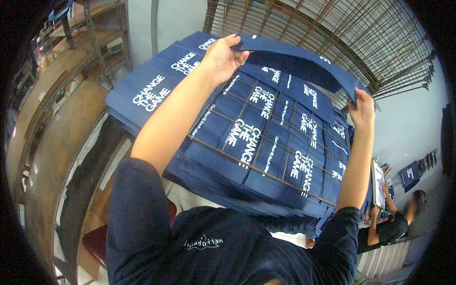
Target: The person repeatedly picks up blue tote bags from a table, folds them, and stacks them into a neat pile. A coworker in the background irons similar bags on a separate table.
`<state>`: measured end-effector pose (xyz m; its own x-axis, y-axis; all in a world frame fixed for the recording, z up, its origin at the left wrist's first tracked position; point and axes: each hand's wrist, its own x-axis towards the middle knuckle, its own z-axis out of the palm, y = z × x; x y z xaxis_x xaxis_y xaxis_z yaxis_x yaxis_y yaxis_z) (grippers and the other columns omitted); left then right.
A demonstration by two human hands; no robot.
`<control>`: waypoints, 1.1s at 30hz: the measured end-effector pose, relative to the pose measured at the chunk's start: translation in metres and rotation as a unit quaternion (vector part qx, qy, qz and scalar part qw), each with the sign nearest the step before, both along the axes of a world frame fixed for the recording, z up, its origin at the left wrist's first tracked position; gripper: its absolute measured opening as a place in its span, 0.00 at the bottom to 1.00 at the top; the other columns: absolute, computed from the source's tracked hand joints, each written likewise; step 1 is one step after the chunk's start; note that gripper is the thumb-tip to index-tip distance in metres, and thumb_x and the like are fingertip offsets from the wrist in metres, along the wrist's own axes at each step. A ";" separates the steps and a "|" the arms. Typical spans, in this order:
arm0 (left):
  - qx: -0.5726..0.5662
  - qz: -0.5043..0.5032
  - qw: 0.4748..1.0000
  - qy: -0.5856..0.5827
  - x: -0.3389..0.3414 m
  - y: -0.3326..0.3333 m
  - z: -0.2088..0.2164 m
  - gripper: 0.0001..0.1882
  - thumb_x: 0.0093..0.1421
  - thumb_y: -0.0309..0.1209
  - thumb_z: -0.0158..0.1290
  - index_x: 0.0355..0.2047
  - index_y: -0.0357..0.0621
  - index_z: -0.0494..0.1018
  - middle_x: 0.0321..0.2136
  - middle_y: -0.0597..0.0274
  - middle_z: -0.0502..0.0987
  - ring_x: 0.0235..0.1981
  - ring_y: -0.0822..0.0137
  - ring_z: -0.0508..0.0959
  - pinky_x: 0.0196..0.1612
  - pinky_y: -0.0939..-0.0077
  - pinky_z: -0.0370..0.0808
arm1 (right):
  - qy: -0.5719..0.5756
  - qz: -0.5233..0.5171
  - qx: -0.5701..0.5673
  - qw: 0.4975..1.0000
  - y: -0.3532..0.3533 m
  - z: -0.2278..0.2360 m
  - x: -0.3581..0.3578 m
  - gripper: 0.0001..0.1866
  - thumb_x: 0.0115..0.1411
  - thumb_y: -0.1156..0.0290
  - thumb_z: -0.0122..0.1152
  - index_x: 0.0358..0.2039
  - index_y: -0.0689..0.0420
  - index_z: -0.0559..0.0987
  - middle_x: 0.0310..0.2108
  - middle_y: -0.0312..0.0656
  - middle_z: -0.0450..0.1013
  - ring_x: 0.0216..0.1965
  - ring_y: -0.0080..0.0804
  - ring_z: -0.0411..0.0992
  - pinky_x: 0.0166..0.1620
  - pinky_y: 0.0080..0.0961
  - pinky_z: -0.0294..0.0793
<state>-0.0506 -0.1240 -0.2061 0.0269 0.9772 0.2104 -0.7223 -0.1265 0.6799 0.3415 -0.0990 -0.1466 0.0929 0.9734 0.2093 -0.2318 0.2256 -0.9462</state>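
Between my hands a navy fabric panel [299,53] is raised, its middle curving away from me. My left hand [224,59] pinches one corner of it, thumb and fingers closed at the upper middle. The other end is gripped by my right hand [363,108], farther right and lower. Beneath them lies a wire grid rack [259,164], with navy fabric panels [228,126] printed in white lettering showing around its bars. To the left, a pile of similar navy panels [137,102] lies with white print facing up. The underside of the held panel is in shadow.
Tall wire racks [304,21] stand at the back against the wall. Shelving with long boards [52,137] runs along the left. At the lower right a co-worker [396,223] in dark clothing works at a white board [378,185]. Dark cloth [409,175] hangs on the right wall.
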 end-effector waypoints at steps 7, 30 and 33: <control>-0.057 0.170 0.936 0.302 -0.031 0.021 -0.047 0.18 0.55 0.26 0.44 0.47 0.38 0.69 0.32 0.58 0.74 0.26 0.70 0.72 0.28 0.75 0.72 | -0.103 -0.039 -0.138 0.984 0.009 -0.104 -0.033 0.07 0.48 0.68 0.56 0.29 0.53 0.72 0.29 0.33 0.66 0.32 0.27 0.61 0.37 0.38 0.61; 0.027 0.230 0.577 0.783 -0.044 0.044 -0.119 0.05 0.46 0.28 0.55 0.24 0.40 0.77 0.26 0.47 0.77 0.32 0.51 0.77 0.39 0.62 0.74 | -0.175 -0.057 -0.217 0.959 -0.014 -0.179 -0.057 0.13 0.48 0.72 0.61 0.31 0.56 0.65 0.19 0.30 0.61 0.19 0.20 0.61 0.28 0.28 0.67; 0.033 0.236 0.561 0.793 -0.044 0.048 -0.125 0.05 0.45 0.28 0.55 0.24 0.41 0.77 0.24 0.49 0.77 0.30 0.52 0.77 0.37 0.63 0.74 | -0.187 -0.060 -0.223 0.955 -0.019 -0.178 -0.057 0.15 0.49 0.72 0.61 0.33 0.59 0.64 0.21 0.33 0.62 0.21 0.23 0.63 0.27 0.28 0.69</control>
<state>-0.0951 -0.0757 -0.3309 -0.0262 0.9459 0.3234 0.9084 -0.1126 0.4027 0.2840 -0.1175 -0.3243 0.2084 0.9607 -0.1831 0.1425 -0.2151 -0.9662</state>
